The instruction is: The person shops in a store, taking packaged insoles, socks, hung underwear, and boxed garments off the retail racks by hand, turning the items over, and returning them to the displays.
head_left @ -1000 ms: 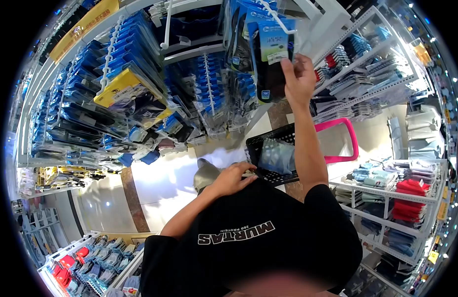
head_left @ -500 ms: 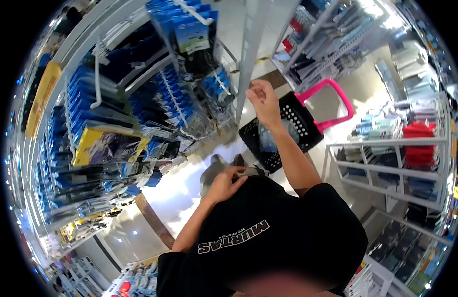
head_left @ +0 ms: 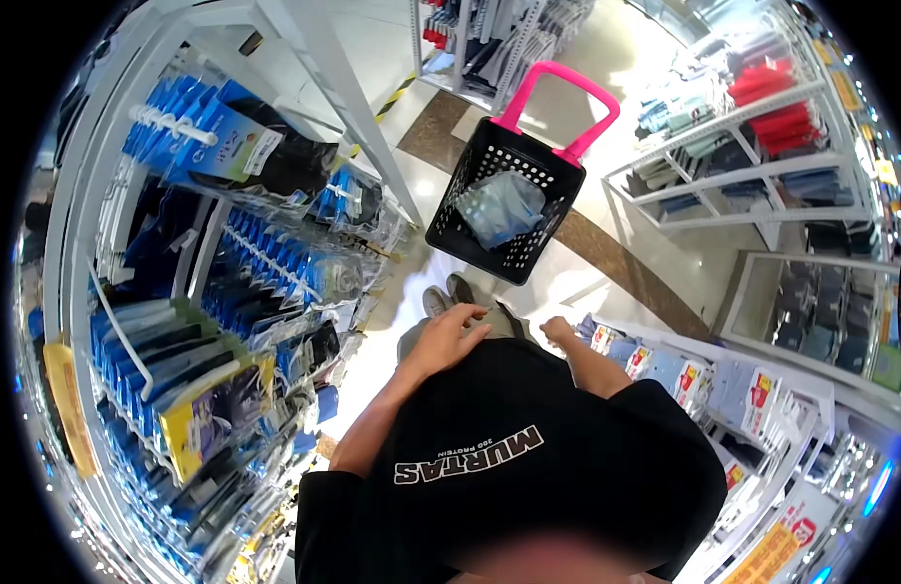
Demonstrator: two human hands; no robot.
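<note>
My left hand (head_left: 450,339) rests against the front of my body at waist height, fingers stretched out, with nothing in it. Down by my right side hangs my right hand (head_left: 557,332), small in view, its fingers curled in and no object showing. In front of my feet a black shopping basket (head_left: 442,216) stands on the floor, its pink handle (head_left: 614,102) pointing away from me. Inside lies a light blue-grey bundle (head_left: 501,206), apparently in clear plastic. Neither hand touches the basket.
To the left, a white rack holds blue-topped hanging packets (head_left: 246,146) and a yellow packet (head_left: 212,414). Folded clothes, some red (head_left: 776,107), fill a shelf at the right. Jeans with red-and-white tags (head_left: 689,375) lie close by my right hand.
My right hand has dropped from in front of the rack to my side. My view has turned, so the basket now appears straight ahead and unobstructed. My left hand stays at my waist.
</note>
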